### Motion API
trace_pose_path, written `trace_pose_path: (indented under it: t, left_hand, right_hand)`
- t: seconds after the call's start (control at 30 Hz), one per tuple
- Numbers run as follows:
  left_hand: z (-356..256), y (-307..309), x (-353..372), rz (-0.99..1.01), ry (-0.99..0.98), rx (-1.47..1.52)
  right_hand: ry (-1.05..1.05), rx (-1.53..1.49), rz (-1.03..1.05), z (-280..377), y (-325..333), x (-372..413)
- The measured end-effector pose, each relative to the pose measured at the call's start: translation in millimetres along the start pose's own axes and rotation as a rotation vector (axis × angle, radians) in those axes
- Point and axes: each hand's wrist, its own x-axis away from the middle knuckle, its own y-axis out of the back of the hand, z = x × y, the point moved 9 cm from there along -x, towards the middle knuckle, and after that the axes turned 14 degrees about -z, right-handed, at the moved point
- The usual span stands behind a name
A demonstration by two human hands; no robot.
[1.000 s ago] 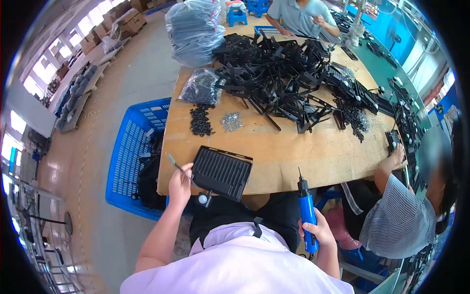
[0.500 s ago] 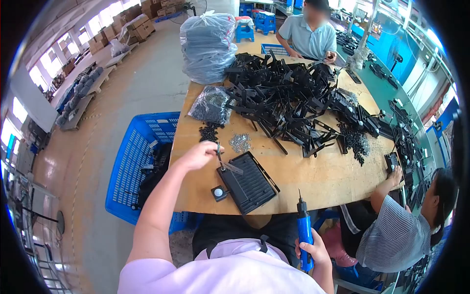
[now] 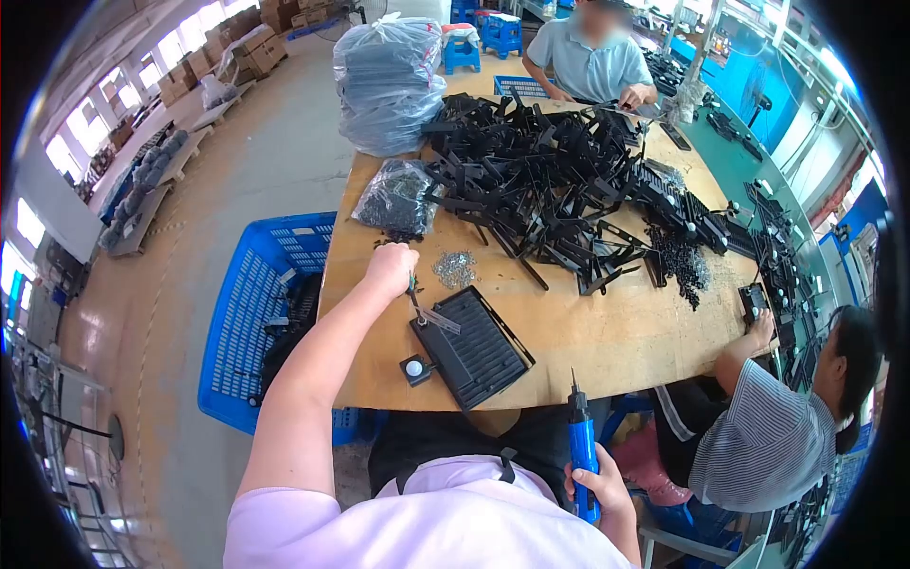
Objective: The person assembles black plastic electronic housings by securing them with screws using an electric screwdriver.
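Two hands are at work at the near edge of the tabletop (image 3: 607, 351). Closest to the body, the right hand (image 3: 602, 488) hangs below the edge with its fingers wrapped tight around a blue electric screwdriver (image 3: 580, 444), held upright with the bit pointing up. Just beyond it, on the wood, lies a black ribbed housing (image 3: 474, 349), flat and turned on a diagonal, and a small black sensor block (image 3: 410, 368) with a white dome touches its near-left corner. The left hand (image 3: 391, 268) reaches in from the left over the housing's far corner. Its fingers are closed on what looks like a slim tool (image 3: 414, 296), though the view is too small to be sure, whose tip angles down to a silver strip (image 3: 438, 320) lying on the housing. Just past that hand lies a scatter of silver screws (image 3: 455, 268), then a bag of small black parts (image 3: 393, 194). A blue crate (image 3: 256, 294) stands on the floor to the left. Farther out, a heap of black brackets (image 3: 540, 171) covers the middle of the tabletop. A co-worker in a striped shirt (image 3: 758, 441) sits at the right, and another person in a grey shirt (image 3: 592, 62) at the far end.
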Motion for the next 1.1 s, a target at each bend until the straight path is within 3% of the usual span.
trace_pose_path:
  t: [0.1,0.2,0.27,0.33,0.47,0.57,0.7,0.9,1.1]
  left_hand:
    - [4,27,3,-0.135,0.12,0.122]
    - [27,58,18,-0.175,0.556,0.348]
    - [23,107,41,-0.312,0.766,0.583]
    - [-5,157,70,-0.573,0.847,1.001]
    - [-96,168,119,-0.355,0.761,1.604]
    - [-146,129,126,-0.079,0.908,1.953]
    - [-179,89,133,0.111,1.086,1.984]
    - [-209,73,137,0.239,1.061,1.98]
    - [-216,70,137,0.243,1.022,1.981]
  right_hand:
    - [0.007,0.003,0.005,4,-2,1]
    - [0.017,0.004,0.023,6,-2,2]
    - [0.025,0.009,0.041,9,-4,5]
    - [0.027,0.017,0.084,17,-10,12]
    - [0.04,0.103,0.239,27,-29,15]
    - [0.094,0.273,0.352,32,-48,14]
    - [0.163,0.438,0.453,44,-71,20]
    - [0.19,0.446,0.434,47,-73,23]
    - [0.145,0.393,0.429,38,-66,25]
